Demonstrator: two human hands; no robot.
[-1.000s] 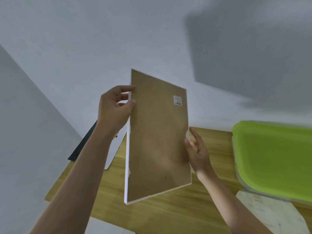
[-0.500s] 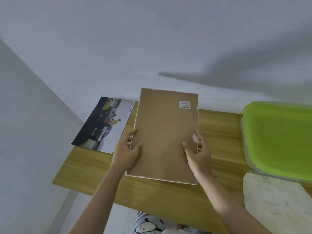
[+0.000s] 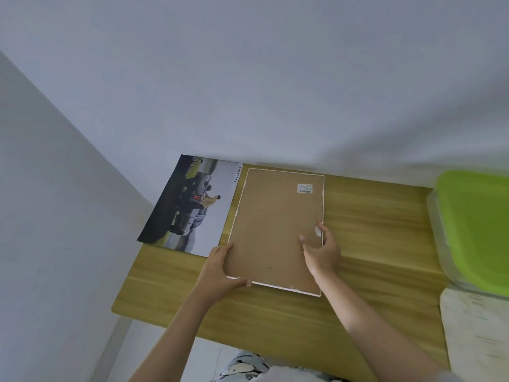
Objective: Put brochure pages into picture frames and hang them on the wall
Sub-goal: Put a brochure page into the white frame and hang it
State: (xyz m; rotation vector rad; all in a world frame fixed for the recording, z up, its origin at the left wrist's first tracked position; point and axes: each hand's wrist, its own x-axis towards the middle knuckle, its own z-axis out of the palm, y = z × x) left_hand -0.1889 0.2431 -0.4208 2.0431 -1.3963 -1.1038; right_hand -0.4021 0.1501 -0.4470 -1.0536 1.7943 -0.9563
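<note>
Gripping the picture frame (image 3: 272, 230) at its near-left corner is my left hand (image 3: 217, 274); my right hand (image 3: 321, 252) holds the right edge, fingertips hidden beneath. It lies back-up on the worktop (image 3: 371, 230), long axis near-to-far. Brochure page (image 3: 190, 205) lies left; green-lidded container (image 3: 473, 230), cut off, contents unseen.

One frame (image 3: 275, 230), one brochure page (image 3: 190, 205), two hands (image 3: 217, 274).

Both hands' grip on picture frame (image 3: 272, 230), face-down on table (image 3: 371, 230).
</note>
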